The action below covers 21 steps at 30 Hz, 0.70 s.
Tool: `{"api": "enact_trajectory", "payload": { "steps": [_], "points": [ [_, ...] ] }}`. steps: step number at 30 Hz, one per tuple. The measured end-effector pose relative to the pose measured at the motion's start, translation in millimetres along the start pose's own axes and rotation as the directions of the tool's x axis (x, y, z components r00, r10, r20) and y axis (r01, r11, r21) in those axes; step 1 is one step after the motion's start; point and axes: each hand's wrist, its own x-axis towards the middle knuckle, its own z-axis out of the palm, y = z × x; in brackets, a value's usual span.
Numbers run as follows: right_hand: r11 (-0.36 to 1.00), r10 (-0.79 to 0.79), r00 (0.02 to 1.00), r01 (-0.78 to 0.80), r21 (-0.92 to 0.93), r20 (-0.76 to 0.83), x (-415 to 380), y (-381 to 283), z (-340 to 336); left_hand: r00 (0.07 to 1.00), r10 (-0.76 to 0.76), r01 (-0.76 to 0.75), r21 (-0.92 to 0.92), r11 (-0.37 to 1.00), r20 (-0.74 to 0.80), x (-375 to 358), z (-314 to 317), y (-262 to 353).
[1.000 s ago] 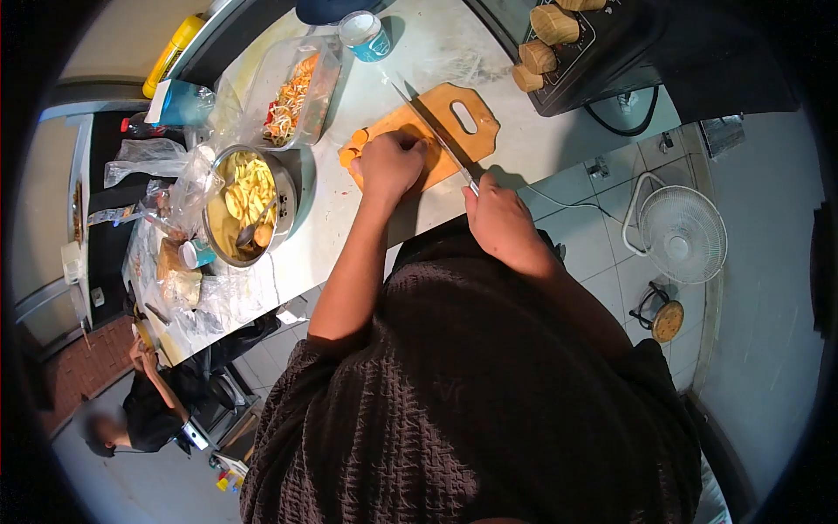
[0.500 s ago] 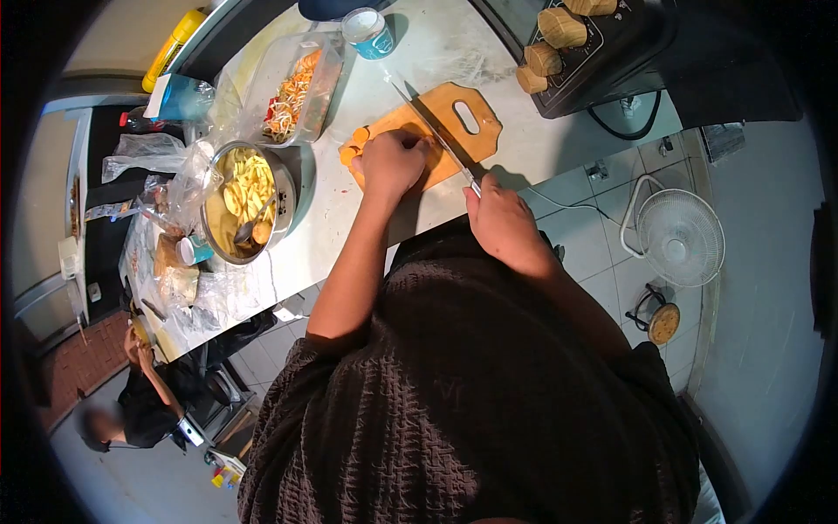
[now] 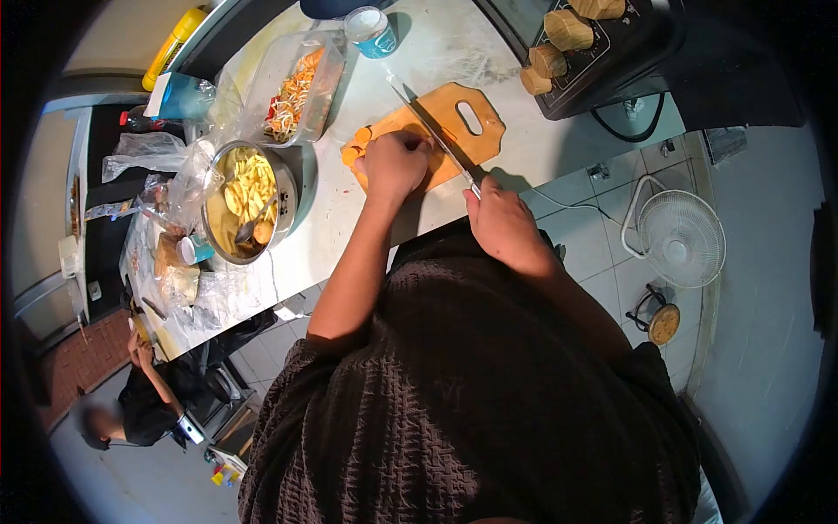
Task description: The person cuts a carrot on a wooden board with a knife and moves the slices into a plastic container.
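My right hand [image 3: 504,223] is closed round the handle of a long kitchen knife [image 3: 426,120], whose blade slants up and left across a wooden cutting board [image 3: 489,144]. Just left of the blade, my left hand [image 3: 397,166] presses down on the board with its fingers curled over a carrot, mostly hidden beneath them. Cut orange carrot pieces [image 3: 356,147] lie at the board's left end, beside that hand. A bit of orange also shows along the blade near the fingertips.
Left of the board stand a clear plastic container [image 3: 327,87] of shredded vegetables and a metal pot [image 3: 284,205] with pale yellow pieces and a spoon. A turquoise tub [image 3: 374,39] stands behind. A black oven [image 3: 611,65] is at right. Another person [image 3: 148,406] sits lower left.
Hardly anything differs. The board and the things on the table sit slightly shifted in view, and both hands keep their places at the carrot and the knife.
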Motion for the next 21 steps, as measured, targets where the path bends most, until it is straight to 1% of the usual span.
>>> {"api": "enact_trajectory", "payload": {
  "steps": [2,6,8,9,14,21],
  "points": [
    [1.0,0.006,1.0,-0.006,-0.01,0.01,1,1,2,1.0,0.005,-0.005,0.028,1.0,-0.003,0,-1,1],
    [1.0,0.005,1.0,-0.005,-0.008,0.021,3,1,6,1.0,-0.01,0.01,0.026,1.0,-0.003,1,1,0],
    [1.0,0.016,0.999,-0.015,-0.019,0.028,4,0,7,0.998,-0.049,0.051,-0.06,0.997,0.028,2,1,-1],
    [1.0,0.017,1.0,-0.017,-0.023,0.016,5,1,9,0.998,-0.051,0.053,-0.061,0.997,0.028,1,0,0],
    [1.0,-0.011,0.999,0.011,-0.017,-0.035,7,5,12,1.0,-0.027,0.027,0.015,1.0,0.011,0,-2,3],
    [0.989,-0.013,0.997,0.002,-0.146,-0.072,0,11,1,0.999,-0.018,0.02,0.076,0.997,-0.035,-2,-2,7]
  ]
}}
